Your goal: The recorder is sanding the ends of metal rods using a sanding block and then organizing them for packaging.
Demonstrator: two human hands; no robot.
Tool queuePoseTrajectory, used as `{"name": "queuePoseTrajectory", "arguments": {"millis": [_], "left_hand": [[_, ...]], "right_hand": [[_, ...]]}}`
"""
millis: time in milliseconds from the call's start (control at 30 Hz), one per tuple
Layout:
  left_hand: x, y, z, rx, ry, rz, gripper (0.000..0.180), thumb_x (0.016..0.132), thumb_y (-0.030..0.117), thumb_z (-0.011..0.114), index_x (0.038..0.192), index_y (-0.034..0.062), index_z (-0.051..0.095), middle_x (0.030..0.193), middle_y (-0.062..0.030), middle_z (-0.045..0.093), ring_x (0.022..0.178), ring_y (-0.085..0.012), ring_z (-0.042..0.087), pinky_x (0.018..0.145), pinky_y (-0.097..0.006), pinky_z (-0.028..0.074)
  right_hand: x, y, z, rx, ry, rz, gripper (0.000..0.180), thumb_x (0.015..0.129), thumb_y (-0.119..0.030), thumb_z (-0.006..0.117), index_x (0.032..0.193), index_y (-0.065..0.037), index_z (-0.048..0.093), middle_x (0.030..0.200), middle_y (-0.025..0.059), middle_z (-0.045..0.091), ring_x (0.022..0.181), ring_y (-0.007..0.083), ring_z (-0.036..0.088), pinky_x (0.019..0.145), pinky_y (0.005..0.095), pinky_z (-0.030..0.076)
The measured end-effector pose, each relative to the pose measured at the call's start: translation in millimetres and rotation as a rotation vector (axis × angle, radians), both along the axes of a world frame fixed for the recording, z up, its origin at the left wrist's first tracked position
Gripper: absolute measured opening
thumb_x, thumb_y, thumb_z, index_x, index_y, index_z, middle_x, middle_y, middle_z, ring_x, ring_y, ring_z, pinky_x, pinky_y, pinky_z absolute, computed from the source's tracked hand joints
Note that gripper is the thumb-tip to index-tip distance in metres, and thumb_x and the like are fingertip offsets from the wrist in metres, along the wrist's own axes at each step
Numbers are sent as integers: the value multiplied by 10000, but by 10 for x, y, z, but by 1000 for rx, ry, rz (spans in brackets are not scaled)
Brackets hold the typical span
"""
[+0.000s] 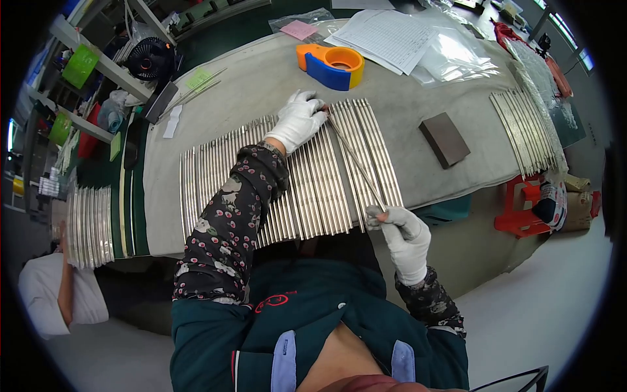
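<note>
On your table [401,98] lies a row of metal rods [321,189], with your left hand [299,123] over its far edge, your right hand [403,243] at its near right corner, a dark block [444,140] to its right, and a single rod [356,160] slanting across it, one end pinched in each hand.

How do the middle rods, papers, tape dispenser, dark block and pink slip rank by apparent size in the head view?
1. Middle rods, as a group
2. Papers
3. Tape dispenser and dark block: too alike to rank
4. Pink slip
</note>
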State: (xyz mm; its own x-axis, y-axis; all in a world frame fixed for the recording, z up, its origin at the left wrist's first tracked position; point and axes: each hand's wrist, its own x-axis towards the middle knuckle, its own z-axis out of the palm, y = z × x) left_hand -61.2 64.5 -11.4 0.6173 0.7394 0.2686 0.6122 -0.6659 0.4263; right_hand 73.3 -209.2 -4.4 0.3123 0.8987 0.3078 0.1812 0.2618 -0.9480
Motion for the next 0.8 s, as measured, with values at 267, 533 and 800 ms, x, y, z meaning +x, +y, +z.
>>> {"name": "queuePoseTrajectory", "arguments": {"millis": [267, 533, 800], "left_hand": [[333, -410, 611, -984, -616, 99, 442, 993, 396, 426, 1159, -1, 524, 777, -60, 615, 502, -64, 431, 458, -193, 352], [912, -590, 629, -1366, -773, -183, 428, 1022, 391, 361, 1142, 6, 507, 705, 14, 494, 457, -23, 303, 389, -170, 256], [948, -614, 494, -1357, -738, -183, 212, 1005, 227, 459, 1027, 30, 535, 694, 31, 482, 460, -24, 340, 399, -172, 275]], "right_hand": [[424, -347, -43, 148, 177, -73, 55, 886, 26, 552, 927, 3, 580, 951, 223, 646, 757, 238, 633, 697, 357, 536], [556, -643, -88, 52, 187, -142, 182, 800, 150, 541, 860, -4, 617, 910, 159, 669, 751, 184, 651, 688, 283, 526], [664, -680, -355, -107, 148, -159, 145, 826, 127, 534, 874, 11, 605, 932, 147, 670, 758, 173, 654, 705, 276, 540]]}}
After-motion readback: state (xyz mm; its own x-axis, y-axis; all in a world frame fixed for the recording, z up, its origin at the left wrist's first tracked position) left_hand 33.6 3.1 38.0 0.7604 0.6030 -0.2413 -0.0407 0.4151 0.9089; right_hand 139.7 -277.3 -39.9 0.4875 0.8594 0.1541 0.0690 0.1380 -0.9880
